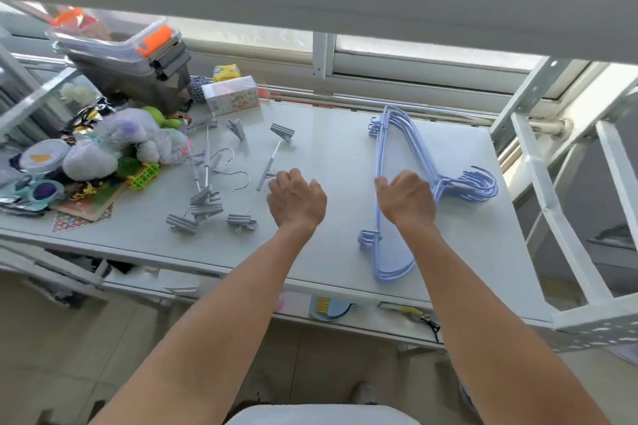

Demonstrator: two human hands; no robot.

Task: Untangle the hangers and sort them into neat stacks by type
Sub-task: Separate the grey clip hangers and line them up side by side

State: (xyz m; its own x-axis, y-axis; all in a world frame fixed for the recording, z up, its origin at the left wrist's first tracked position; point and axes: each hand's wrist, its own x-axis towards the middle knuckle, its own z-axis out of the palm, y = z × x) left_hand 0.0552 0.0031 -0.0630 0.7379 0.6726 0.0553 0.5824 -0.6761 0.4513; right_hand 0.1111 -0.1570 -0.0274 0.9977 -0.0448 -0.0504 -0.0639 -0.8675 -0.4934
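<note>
Two kinds of hangers lie on the white table (328,134). The blue hangers (379,148) sit in one stack on the right. The stack's long side runs from far to near, and its hooks (481,183) point away to the right. The right hand (407,202) is on top of the middle of this stack, with its thumb at the long blue bar.

The grey clip hangers (205,203) are spread out loose on the left, and some cross each other. One grey clip hanger (272,157) lies just past the left hand (297,200), slanting from far to near. That hand is the nearer one to it, so it would likely reach for the grey ones.

Both hands show only their backs. Their fingers curl down and away, so I cannot tell if either hand holds anything. The right hand hides part of the blue stack. The grey hangers are hard to count.
</note>
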